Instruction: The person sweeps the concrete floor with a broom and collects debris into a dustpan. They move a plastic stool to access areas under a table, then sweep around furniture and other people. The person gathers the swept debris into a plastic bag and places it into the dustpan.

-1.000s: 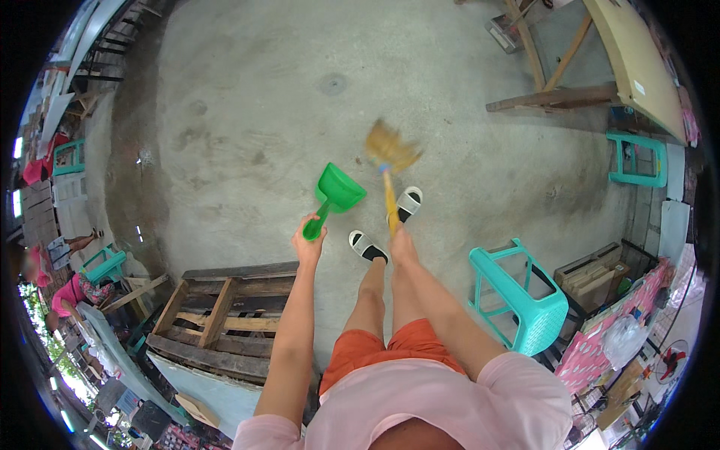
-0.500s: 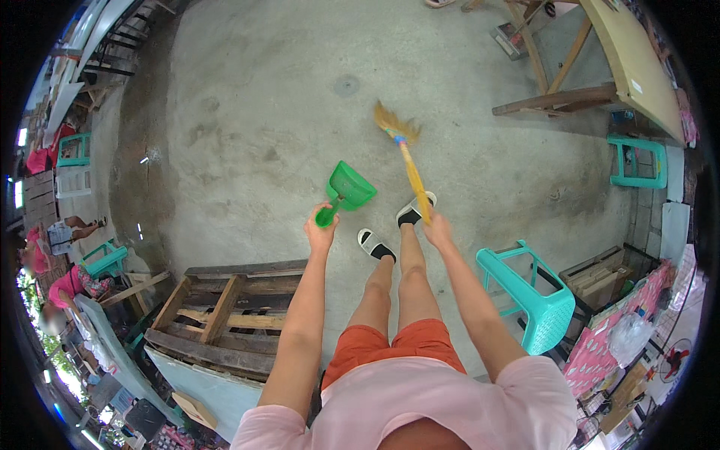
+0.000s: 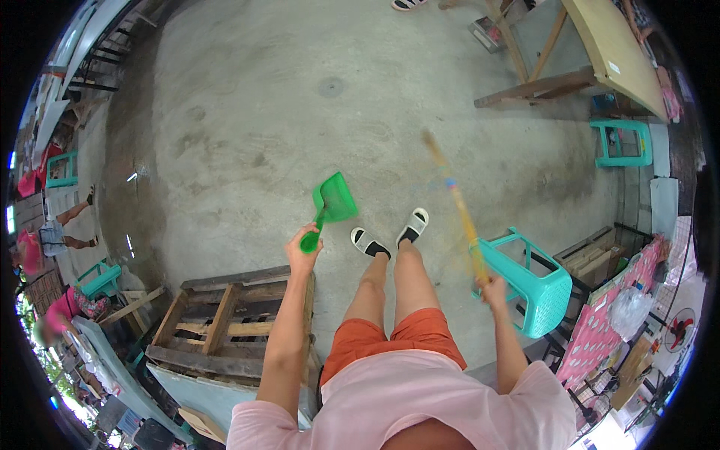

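My left hand (image 3: 301,249) is closed round the handle of a green dustpan (image 3: 335,201), whose pan points forward over the concrete floor (image 3: 247,112). Out to the right, my right hand (image 3: 492,289) grips the lower end of a yellow broom handle (image 3: 466,217). The handle slants up and to the left, past a blue band, to the tan bristles (image 3: 433,146), which are smeared by motion. A teal plastic stool (image 3: 546,296) lies on its side close to my right hand. My feet, in white slippers (image 3: 369,243), stand between the two tools.
A wooden pallet (image 3: 217,324) lies beside my left arm. At the far right a tan tabletop (image 3: 622,56) rests on wooden legs, with another teal stool (image 3: 624,142) beneath. A person in pink (image 3: 64,309) is at the left edge. A pair of electric fans (image 3: 679,330) stands at the right.
The broom has swung to the right, with my right hand moving out toward the overturned stool. The dustpan has shifted slightly left and nearer to me. My right foot has moved slightly.
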`<state>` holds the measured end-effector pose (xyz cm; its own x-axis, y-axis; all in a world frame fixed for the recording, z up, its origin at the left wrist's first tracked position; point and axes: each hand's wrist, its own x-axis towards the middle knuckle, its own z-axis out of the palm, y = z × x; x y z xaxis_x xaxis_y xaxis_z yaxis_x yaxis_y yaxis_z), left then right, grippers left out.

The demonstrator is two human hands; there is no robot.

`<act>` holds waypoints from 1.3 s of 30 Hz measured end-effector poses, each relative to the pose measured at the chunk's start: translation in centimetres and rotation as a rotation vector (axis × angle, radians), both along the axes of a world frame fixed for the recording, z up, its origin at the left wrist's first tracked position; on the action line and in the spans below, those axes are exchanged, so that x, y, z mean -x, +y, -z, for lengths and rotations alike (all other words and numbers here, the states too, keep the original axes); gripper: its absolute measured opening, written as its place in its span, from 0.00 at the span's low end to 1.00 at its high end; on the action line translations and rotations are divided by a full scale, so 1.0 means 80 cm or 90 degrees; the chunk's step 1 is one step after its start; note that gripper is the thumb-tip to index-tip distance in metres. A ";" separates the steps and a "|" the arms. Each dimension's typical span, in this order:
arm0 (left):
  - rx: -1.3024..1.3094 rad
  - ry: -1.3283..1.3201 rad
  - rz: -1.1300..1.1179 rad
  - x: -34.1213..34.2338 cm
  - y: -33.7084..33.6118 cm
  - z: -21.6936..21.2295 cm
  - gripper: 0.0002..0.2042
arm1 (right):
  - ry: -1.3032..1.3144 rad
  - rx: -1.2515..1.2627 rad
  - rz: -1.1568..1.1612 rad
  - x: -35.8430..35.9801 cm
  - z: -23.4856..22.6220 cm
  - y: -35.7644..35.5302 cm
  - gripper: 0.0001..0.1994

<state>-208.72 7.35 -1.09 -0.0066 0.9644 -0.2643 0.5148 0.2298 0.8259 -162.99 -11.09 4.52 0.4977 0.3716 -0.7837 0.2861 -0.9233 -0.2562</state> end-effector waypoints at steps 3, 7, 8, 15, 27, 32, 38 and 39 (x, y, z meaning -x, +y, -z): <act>-0.025 0.038 0.031 0.000 -0.014 0.024 0.14 | 0.114 -0.185 0.180 -0.042 0.078 0.053 0.09; -0.015 -0.026 0.031 -0.029 -0.012 0.042 0.14 | 0.066 -0.102 0.232 0.032 0.193 0.094 0.03; -0.023 -0.018 0.030 -0.025 -0.015 0.038 0.14 | 0.060 -0.094 0.118 0.094 0.198 0.093 0.06; 0.021 -0.008 0.020 -0.026 -0.015 0.027 0.15 | 0.083 -0.342 -0.453 0.246 0.107 -0.011 0.21; -0.009 -0.011 0.018 -0.044 -0.018 0.030 0.15 | 0.114 -0.068 -0.044 0.177 0.150 0.096 0.16; -0.010 -0.010 -0.008 -0.037 -0.035 0.021 0.15 | 0.213 -0.081 -0.314 0.185 0.116 0.062 0.18; -0.021 -0.019 -0.229 -0.031 -0.095 -0.022 0.14 | 0.229 -0.019 -0.173 0.037 -0.125 0.105 0.25; -0.034 -0.017 -0.269 -0.035 -0.102 -0.028 0.14 | 0.189 -0.011 -0.155 0.011 -0.143 0.123 0.25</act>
<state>-205.89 -0.84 1.18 -0.3980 0.8909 -0.2189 0.3636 0.3722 0.8540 -163.86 -1.27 15.96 0.1456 0.4648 -0.8734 0.4074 -0.8326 -0.3752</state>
